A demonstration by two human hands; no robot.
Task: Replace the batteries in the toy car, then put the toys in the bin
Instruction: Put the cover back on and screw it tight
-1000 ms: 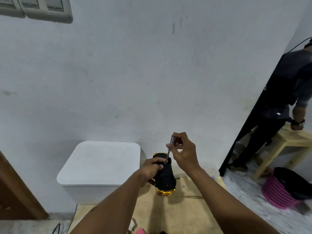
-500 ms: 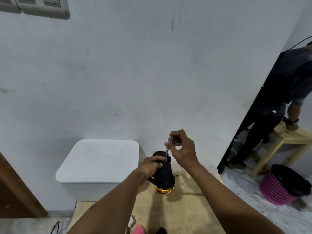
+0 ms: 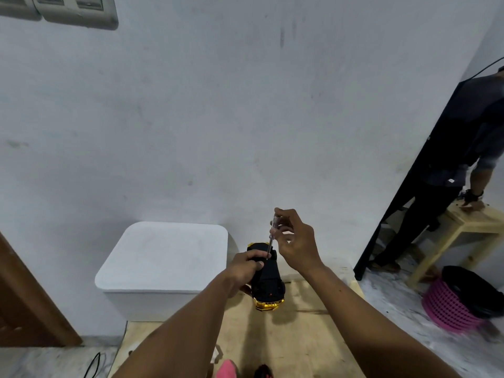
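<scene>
A black and gold toy car lies upside down on the wooden table, its black underside facing up. My left hand grips the car's left side near its far end. My right hand pinches the clear handle of a thin screwdriver between thumb and fingers. The screwdriver stands nearly upright with its tip on the car's underside, just beside my left thumb. A white lidded bin stands shut on the table to the left of the car.
A pink object and a dark one show at the table's near edge. A person stands at the right by a wooden stool, with a pink basket on the floor. The wall is close behind the bin.
My right hand's fingers have shifted slightly on the screwdriver handle, as if turning it. The car and my left hand stay in place. The person at the right has shifted a little.
</scene>
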